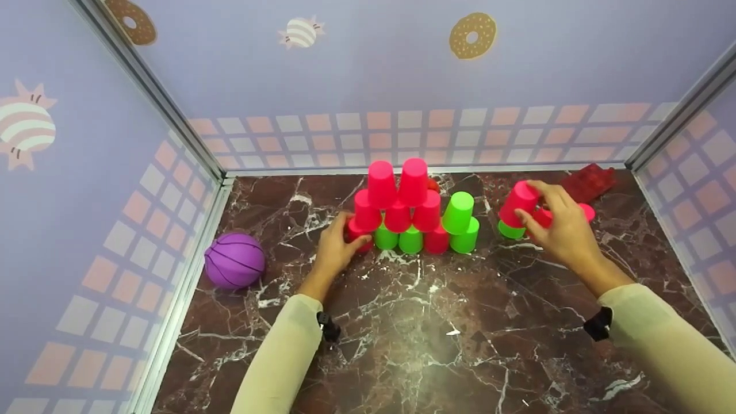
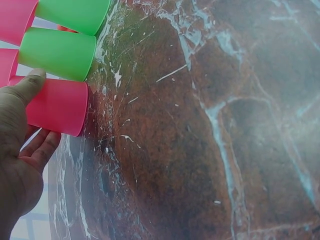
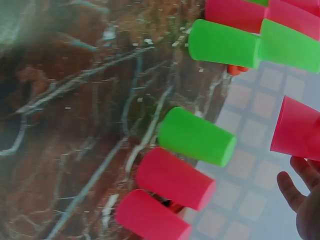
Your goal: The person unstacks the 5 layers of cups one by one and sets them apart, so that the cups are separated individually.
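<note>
1. A pyramid of inverted pink and green plastic cups [image 1: 411, 210] is shown standing on the dark red marble-patterned tabletop [image 1: 402, 333], near the back wall of the enclosure.
2. The left hand [image 1: 336, 250] is seen clasped on the pink plastic cup at the pyramid's bottom left corner [image 1: 357, 234]; in the left wrist view the thumb [image 2: 27, 85] is laid along the cup's side and the fingers [image 2: 42, 147] are curled beneath it. This cup [image 2: 57, 106] rests rim-down on the tabletop, just beside a green cup of the bottom row [image 2: 59, 54].
3. The right hand [image 1: 560, 224] is shown closed around a tilted pink plastic cup [image 1: 519, 202], which is held above a small cluster of cups to the right of the pyramid.
4. In that cluster a green cup [image 3: 197, 136] and two pink cups [image 3: 175, 177] are set side by side on the tabletop, as the right wrist view shows.
5. A purple ribbed ball [image 1: 234, 260] is placed against the left wall, well apart from the cups.
6. A red plastic block [image 1: 587, 181] is seen lying in the back right corner, behind the right hand.
</note>
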`<action>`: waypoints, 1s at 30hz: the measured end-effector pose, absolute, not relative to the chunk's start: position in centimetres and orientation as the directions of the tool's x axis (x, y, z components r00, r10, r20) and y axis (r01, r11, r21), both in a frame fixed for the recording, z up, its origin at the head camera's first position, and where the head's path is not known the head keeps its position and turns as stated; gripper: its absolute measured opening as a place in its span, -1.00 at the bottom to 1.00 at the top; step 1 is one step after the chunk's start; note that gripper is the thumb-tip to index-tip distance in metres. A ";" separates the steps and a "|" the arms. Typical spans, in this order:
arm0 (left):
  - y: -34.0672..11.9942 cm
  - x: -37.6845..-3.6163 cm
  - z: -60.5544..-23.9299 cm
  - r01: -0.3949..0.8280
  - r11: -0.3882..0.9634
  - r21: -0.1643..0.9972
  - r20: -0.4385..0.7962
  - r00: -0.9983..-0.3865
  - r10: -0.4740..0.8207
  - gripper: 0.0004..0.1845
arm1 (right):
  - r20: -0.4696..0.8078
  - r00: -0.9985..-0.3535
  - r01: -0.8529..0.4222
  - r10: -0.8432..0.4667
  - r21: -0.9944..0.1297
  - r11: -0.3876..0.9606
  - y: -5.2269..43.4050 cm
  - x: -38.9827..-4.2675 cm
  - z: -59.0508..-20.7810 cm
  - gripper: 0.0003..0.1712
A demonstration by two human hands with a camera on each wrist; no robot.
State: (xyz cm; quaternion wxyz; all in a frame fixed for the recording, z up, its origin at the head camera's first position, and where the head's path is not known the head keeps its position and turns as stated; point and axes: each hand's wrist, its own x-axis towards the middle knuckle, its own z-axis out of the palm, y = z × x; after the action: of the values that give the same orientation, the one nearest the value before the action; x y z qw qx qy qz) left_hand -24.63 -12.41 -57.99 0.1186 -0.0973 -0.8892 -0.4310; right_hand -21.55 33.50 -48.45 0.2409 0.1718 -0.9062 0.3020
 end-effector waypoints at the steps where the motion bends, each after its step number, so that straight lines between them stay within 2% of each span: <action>1: -12.4 -24.6 -58.0 0.273 0.610 0.744 0.292 -0.954 0.071 -0.39 | 0.537 -0.827 -0.453 -0.164 -0.466 0.760 33.6 -21.4 -48.7 -0.26; 11: -12.5 -24.6 -57.9 0.245 0.620 0.745 0.266 -0.962 0.062 -0.38 | 0.530 -0.834 -0.432 -0.154 -0.454 0.779 34.5 -20.2 -51.7 -0.26; 19: -12.3 -24.6 -58.0 0.273 0.613 0.742 0.293 -0.954 0.070 -0.40 | 0.502 -0.851 -0.414 -0.152 -0.464 0.783 35.1 -19.6 -54.4 -0.28; 30: -12.3 -24.4 -57.7 0.241 0.619 0.747 0.261 -0.963 0.060 -0.39 | 0.445 -0.885 -0.368 -0.135 -0.493 0.789 35.6 -19.1 -57.6 -0.28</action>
State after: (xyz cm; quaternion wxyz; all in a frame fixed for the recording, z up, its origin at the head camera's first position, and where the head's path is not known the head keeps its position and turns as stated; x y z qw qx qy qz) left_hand -24.45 -12.34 -57.74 0.1056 -0.0844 -0.8936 -0.4280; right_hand -19.08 35.63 -57.62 0.1970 0.1361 -0.9249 0.2953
